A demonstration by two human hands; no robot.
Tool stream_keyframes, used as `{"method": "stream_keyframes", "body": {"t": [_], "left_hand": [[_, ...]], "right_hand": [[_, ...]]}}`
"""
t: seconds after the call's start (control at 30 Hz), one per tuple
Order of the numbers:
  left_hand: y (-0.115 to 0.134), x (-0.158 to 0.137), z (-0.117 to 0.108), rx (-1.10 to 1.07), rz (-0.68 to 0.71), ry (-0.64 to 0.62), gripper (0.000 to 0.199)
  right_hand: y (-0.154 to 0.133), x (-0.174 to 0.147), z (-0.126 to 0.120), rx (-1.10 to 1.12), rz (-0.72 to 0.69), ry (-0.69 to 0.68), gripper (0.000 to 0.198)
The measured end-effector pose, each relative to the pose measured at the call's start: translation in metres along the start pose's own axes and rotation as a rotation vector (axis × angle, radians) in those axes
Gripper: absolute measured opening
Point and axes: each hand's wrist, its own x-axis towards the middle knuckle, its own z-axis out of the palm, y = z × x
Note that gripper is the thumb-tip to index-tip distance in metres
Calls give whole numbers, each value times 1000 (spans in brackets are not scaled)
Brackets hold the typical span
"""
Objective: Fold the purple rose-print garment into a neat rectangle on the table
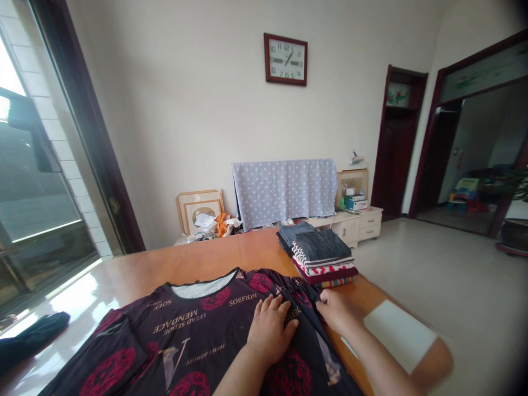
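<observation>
A dark printed shirt (198,344) with red round motifs and gold lettering lies spread on the wooden table, its neckline toward the far side. My left hand (272,329) rests flat on the shirt's front, fingers stretched out. At the shirt's right edge, near the sleeve, my right hand (336,309) is closed in a pinch on the cloth. Just beyond that hand stands a stack of folded clothes (324,256), with dark jeans on top and striped, red and white pieces below.
The glossy wooden table (165,261) carries a dark garment (33,338) at the left and a pale rectangular sheet (400,333) at the right. Beyond it are a low white cabinet (370,224), a polka-dot cloth (289,190) over something flat, and picture frames (200,212).
</observation>
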Motion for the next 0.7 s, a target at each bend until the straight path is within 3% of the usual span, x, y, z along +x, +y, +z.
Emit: {"method": "stream_keyframes", "body": {"t": [0.27,0.33,0.4,0.47,0.57,0.63,0.7], "left_hand": [[1,2,-3,-158,-13,11,54],[0,3,-1,-211,-17,21,53],[-4,6,-1,-308,-27,48,51],[-11,11,-2,-524,-77,103,47],[-28,17,-8,-1032,-271,260,44],[-40,19,-13,-1302,-431,389,45],[-49,19,-18,-1432,-532,465,47]], "right_hand": [[-9,-11,-1,572,81,297,21],[-18,-17,-3,611,38,330,19],[-30,-26,-6,576,-108,373,17],[-43,-39,-9,496,-373,330,14],[-54,-55,-9,405,-684,120,23],[-52,-60,-4,404,-657,89,29],[-45,-60,2,405,-542,140,30]]}}
